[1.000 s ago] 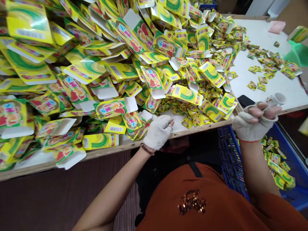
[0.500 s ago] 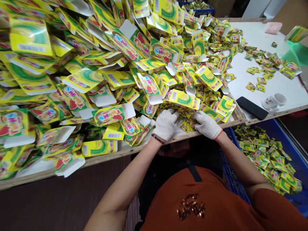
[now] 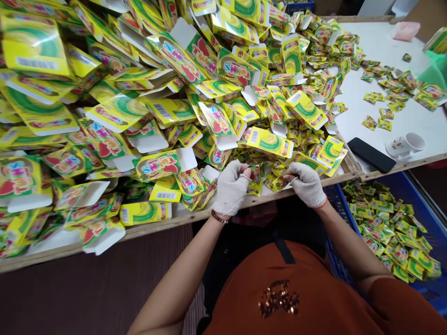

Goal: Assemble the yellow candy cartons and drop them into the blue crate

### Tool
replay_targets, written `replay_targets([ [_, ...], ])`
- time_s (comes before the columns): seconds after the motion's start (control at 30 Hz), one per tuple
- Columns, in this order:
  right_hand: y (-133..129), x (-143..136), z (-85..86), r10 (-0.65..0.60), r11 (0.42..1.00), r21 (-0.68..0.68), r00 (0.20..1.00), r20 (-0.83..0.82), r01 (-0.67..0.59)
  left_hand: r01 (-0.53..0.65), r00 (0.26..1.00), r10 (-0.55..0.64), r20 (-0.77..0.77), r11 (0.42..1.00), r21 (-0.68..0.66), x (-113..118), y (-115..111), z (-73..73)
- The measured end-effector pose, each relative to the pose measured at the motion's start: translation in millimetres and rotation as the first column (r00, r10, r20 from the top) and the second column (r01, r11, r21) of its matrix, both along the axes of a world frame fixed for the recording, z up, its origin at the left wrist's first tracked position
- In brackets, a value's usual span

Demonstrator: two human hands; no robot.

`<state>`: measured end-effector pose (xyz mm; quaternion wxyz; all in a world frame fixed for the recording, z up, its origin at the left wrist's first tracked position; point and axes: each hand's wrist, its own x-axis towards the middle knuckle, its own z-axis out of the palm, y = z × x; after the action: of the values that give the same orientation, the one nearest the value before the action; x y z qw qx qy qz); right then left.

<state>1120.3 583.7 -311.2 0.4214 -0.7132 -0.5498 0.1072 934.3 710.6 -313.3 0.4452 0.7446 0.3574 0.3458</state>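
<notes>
White fingerless-tipped gloves cover both my hands at the table's front edge. My left hand (image 3: 233, 186) is closed, thumb and fingers pinching a small candy packet (image 3: 256, 172) with green and red on it. To its right, my right hand (image 3: 307, 184) is also closed, its bare fingertips on a small yellow packet (image 3: 280, 183) low in the pile. Just beyond the hands lies a yellow box (image 3: 268, 142) with a green swirl and a barcode. More loose packets lie beneath and between the fingers, partly hidden.
A large heap of yellow boxes (image 3: 117, 111), many with open white flaps, covers the left and middle of the table. At the right are a black phone (image 3: 371, 155), a white mug (image 3: 407, 144) and scattered packets. A blue crate (image 3: 431, 232) full of packets stands below.
My left hand has drawn slightly left and back, now with a packet showing in its fingers. My right hand has shifted a little right, fingers closing on a packet. The view has moved slightly.
</notes>
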Motion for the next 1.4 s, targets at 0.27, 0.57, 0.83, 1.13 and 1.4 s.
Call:
replay_targets([
  [0.27,26,-44,-1.0,-0.081,0.996,0.023,0.992,-0.095,0.083,0.025,0.936,0.178,0.305,0.827,-0.561,-10,-24,-13.8],
  [0.57,25,-47,-3.5,0.027,1.0,0.006,0.995,0.101,-0.028,0.129,0.958,0.041,0.283,0.821,-0.555,-12,-26,-16.5],
  [0.83,29,-43,-6.6,0.026,1.0,0.0,0.986,-0.162,-0.026,0.18,0.928,0.086,0.362,0.748,-0.639,-12,-27,-10.1],
  [1.13,23,-44,-7.3,-0.071,0.997,0.03,0.997,-0.014,0.072,0.204,0.898,0.23,0.376,0.539,-0.817,-7,-26,5.7],
  [1.4,26,-68,-10.9,-0.224,0.955,0.152,0.954,-0.2,0.256,0.096,0.739,0.449,0.503,0.668,-0.738,7,-49,-3.1],
])
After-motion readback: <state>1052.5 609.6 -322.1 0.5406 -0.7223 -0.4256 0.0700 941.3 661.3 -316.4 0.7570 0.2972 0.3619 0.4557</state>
